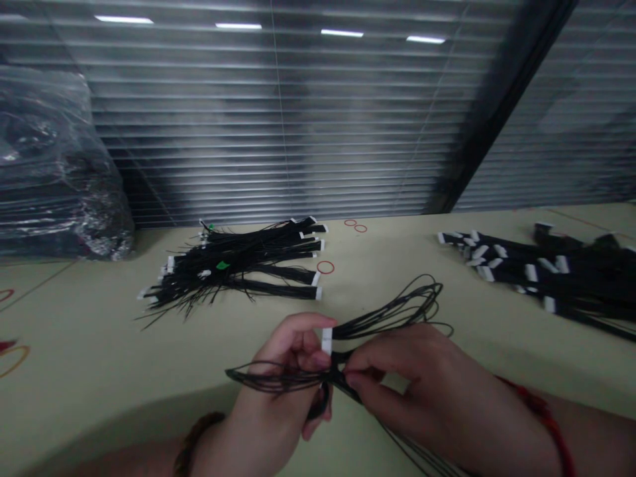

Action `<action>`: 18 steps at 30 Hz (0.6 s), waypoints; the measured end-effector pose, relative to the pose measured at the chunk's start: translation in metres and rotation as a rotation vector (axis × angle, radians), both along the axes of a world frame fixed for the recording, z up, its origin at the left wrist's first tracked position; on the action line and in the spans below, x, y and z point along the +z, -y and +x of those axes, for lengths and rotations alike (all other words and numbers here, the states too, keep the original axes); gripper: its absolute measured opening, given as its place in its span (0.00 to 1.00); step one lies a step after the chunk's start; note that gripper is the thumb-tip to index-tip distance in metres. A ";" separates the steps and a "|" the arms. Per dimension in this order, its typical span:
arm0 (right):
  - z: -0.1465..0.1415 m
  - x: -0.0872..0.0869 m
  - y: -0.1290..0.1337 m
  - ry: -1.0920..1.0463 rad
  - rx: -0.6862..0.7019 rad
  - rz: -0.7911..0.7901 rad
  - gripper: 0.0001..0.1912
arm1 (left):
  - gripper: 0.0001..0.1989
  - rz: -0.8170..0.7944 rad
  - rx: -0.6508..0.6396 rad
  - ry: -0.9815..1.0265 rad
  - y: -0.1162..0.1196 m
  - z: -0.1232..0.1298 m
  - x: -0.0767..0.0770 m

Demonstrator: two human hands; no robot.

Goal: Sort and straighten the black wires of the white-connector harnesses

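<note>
A wire harness (382, 322) of thin black wires with a white connector (326, 340) is between my two hands, above the table. My left hand (285, 371) is closed on it, its fingers around the white connector. A loop of the wires (278, 379) passes across my left palm and sticks out to the left. My right hand (412, 384) pinches the black wires just right of the connector with thumb and forefinger. More wires loop out at the upper right, and others trail below my right hand toward the lower edge.
A pile of black harnesses (238, 262) with white connectors lies at the back, left of centre. Another pile (546, 265) lies at the right. A plastic-wrapped bundle (59, 172) stands at the left. Red rubber bands (325, 267) are scattered on the table (99, 351); blinds (298, 119) rise behind.
</note>
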State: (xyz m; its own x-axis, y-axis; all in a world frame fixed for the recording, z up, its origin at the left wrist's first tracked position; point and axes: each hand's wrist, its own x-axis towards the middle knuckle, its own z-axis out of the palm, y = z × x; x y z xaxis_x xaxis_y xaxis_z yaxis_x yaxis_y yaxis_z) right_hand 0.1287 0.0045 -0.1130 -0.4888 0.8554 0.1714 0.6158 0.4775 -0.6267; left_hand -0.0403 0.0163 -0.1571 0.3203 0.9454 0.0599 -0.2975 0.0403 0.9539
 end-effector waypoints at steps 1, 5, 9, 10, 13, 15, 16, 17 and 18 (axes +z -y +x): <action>-0.001 0.000 0.001 -0.013 0.005 0.025 0.08 | 0.08 -0.002 -0.008 -0.009 0.001 0.000 0.000; -0.002 0.000 0.002 -0.054 0.025 0.108 0.10 | 0.08 0.002 -0.032 -0.041 0.002 -0.002 0.001; -0.001 0.000 0.002 -0.020 0.014 0.134 0.11 | 0.08 -0.008 -0.034 -0.042 0.001 -0.003 0.001; 0.000 -0.001 0.002 -0.010 0.015 0.159 0.12 | 0.08 -0.017 -0.032 -0.047 0.001 -0.002 0.001; 0.001 -0.002 0.004 0.055 0.036 0.252 0.13 | 0.07 -0.019 -0.035 -0.054 0.001 -0.002 0.001; 0.002 -0.004 0.004 0.103 0.041 0.308 0.13 | 0.08 -0.018 -0.042 -0.059 0.001 -0.002 0.000; 0.001 -0.004 0.004 0.112 0.042 0.325 0.14 | 0.08 -0.020 -0.045 -0.062 0.001 -0.002 0.000; 0.001 -0.004 0.004 0.109 0.040 0.334 0.14 | 0.08 -0.028 -0.047 -0.069 0.001 -0.002 0.000; 0.001 -0.004 0.003 0.096 0.039 0.332 0.14 | 0.08 -0.037 -0.047 -0.075 0.001 -0.002 0.000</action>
